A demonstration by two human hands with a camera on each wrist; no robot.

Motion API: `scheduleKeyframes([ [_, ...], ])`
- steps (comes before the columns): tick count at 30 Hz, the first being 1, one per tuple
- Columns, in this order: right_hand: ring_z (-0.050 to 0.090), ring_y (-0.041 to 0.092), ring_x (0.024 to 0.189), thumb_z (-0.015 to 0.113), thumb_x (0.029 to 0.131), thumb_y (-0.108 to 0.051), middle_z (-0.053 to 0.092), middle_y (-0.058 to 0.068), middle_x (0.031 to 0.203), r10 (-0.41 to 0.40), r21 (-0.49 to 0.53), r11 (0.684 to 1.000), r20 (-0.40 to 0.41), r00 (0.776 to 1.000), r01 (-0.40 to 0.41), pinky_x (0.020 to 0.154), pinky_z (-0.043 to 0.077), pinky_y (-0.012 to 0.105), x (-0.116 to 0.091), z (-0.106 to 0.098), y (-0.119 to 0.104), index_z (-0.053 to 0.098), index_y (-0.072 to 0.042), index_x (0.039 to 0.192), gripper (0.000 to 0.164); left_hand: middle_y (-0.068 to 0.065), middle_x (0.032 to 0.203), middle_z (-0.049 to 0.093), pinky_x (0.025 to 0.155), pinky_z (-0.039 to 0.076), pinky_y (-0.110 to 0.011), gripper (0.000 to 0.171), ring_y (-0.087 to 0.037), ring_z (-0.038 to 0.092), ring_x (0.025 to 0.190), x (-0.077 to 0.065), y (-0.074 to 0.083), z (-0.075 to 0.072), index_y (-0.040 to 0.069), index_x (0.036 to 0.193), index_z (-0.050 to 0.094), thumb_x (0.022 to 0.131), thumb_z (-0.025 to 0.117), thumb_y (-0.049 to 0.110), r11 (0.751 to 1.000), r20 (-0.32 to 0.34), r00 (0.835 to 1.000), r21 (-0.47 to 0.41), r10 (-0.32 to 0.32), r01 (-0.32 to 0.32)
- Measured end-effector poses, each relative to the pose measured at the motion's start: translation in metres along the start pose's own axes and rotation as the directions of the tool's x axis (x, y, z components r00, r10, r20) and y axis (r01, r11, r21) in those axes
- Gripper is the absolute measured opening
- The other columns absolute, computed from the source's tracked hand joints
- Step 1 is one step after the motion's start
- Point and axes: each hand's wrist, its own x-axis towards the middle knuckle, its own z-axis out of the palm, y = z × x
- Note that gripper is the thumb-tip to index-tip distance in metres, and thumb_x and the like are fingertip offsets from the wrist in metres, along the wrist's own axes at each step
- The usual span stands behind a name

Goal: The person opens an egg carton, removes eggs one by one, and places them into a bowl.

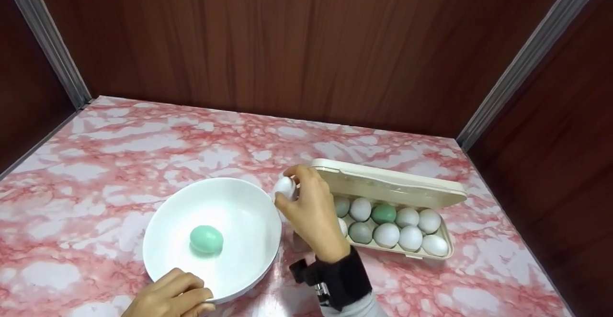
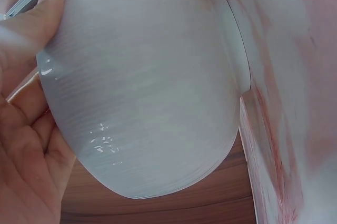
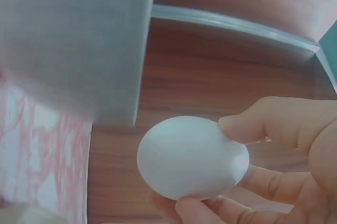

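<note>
My right hand (image 1: 311, 211) holds a white egg (image 1: 285, 187) between thumb and fingers, just outside the right rim of the white bowl (image 1: 249, 211). The right wrist view shows this egg (image 3: 192, 156) pinched lengthwise, with the bowl's side (image 3: 73, 40) close by. A pale green egg (image 1: 206, 239) lies in the bottom of the bowl. At the bowl's near rim is my left hand (image 1: 170, 295). In the left wrist view its thumb (image 2: 50, 11) and fingers grip the bowl's rim from both sides. Beyond my right wrist sits an egg carton (image 1: 431, 255) with its lid raised.
The cream carton holds two rows of eggs, mostly white or greyish, and one darker green egg (image 1: 383, 214). Its lid (image 1: 392, 178) leans back. The red-and-white marbled table (image 1: 158, 140) is walled by brown wooden panels (image 1: 268, 44) at the back and sides.
</note>
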Motion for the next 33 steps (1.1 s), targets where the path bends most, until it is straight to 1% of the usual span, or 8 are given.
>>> scheduleKeyframes([
  [7,0.060,0.015,0.084,0.074,0.080,-0.008,0.066,0.007,0.098,-0.035,0.065,0.997,0.029,0.999,0.033,0.074,0.052,0.025,0.002,0.009,-0.015,0.066,-0.007,0.104,0.025,0.007,0.077,0.055,0.059,0.035,-0.005,0.034,-0.004,0.046,0.069,0.001,0.002,0.002,0.016,0.077,0.066,0.103,0.053,0.035,1.000,0.003,1.000,-0.005,-0.001,0.001],
  [12,0.058,0.015,0.083,0.075,0.081,-0.009,0.066,0.007,0.096,-0.069,0.095,0.994,0.066,0.995,0.063,0.073,0.051,0.025,0.011,0.014,-0.032,0.066,-0.006,0.104,0.025,0.008,0.079,0.055,0.059,0.036,-0.006,0.034,-0.004,0.046,0.071,0.001,0.003,0.000,0.017,0.078,0.066,0.103,0.052,0.036,1.000,0.014,1.000,-0.003,-0.024,0.024],
  [19,0.057,0.017,0.088,0.074,0.083,-0.012,0.065,0.007,0.098,-0.075,0.078,0.995,0.145,0.987,0.065,0.074,0.051,0.025,0.026,0.018,-0.051,0.065,-0.006,0.108,0.027,0.008,0.080,0.056,0.061,0.037,-0.010,0.033,-0.004,0.047,0.073,0.003,0.004,-0.003,0.017,0.077,0.065,0.102,0.054,0.037,0.998,0.046,0.998,-0.013,-0.053,0.053],
  [25,0.058,0.015,0.084,0.073,0.082,-0.011,0.065,0.007,0.098,-0.070,0.067,0.996,0.212,0.975,0.057,0.070,0.050,0.022,0.036,0.029,-0.059,0.065,-0.007,0.108,0.028,0.011,0.080,0.057,0.063,0.039,-0.008,0.034,-0.002,0.047,0.074,0.003,0.006,-0.005,0.019,0.077,0.066,0.101,0.054,0.039,0.995,0.076,0.992,-0.001,-0.097,0.097],
  [26,0.058,0.014,0.083,0.073,0.082,-0.011,0.065,0.006,0.097,-0.062,0.064,0.997,0.238,0.969,0.048,0.068,0.049,0.022,0.038,0.032,-0.061,0.065,-0.007,0.109,0.028,0.012,0.080,0.057,0.063,0.039,-0.008,0.035,-0.001,0.047,0.074,0.003,0.006,-0.006,0.020,0.077,0.066,0.101,0.054,0.040,0.995,0.076,0.992,0.008,-0.101,0.101],
  [28,0.057,0.012,0.078,0.074,0.082,-0.010,0.065,0.005,0.092,-0.047,0.065,0.998,0.316,0.948,0.028,0.064,0.048,0.019,0.042,0.039,-0.062,0.066,-0.006,0.110,0.030,0.011,0.080,0.057,0.063,0.039,-0.009,0.035,-0.002,0.047,0.074,0.002,0.006,-0.006,0.019,0.077,0.066,0.102,0.053,0.040,0.995,0.070,0.993,0.008,-0.097,0.097],
  [31,0.053,0.009,0.070,0.074,0.082,-0.009,0.060,0.002,0.082,-0.018,0.072,0.997,0.457,0.889,-0.016,0.058,0.045,0.017,0.048,0.050,-0.062,0.066,-0.006,0.109,0.028,0.010,0.079,0.056,0.063,0.039,-0.010,0.034,-0.002,0.048,0.074,0.001,0.005,-0.005,0.018,0.077,0.065,0.102,0.054,0.039,0.997,0.050,0.996,0.006,-0.077,0.077],
  [33,0.052,0.009,0.066,0.074,0.081,-0.008,0.057,0.001,0.077,-0.006,0.063,0.997,0.529,0.848,-0.033,0.056,0.044,0.016,0.051,0.056,-0.061,0.066,-0.006,0.106,0.026,0.009,0.079,0.056,0.062,0.038,-0.011,0.034,-0.003,0.048,0.074,0.000,0.004,-0.005,0.018,0.077,0.065,0.102,0.054,0.038,0.998,0.037,0.998,0.009,-0.060,0.059],
])
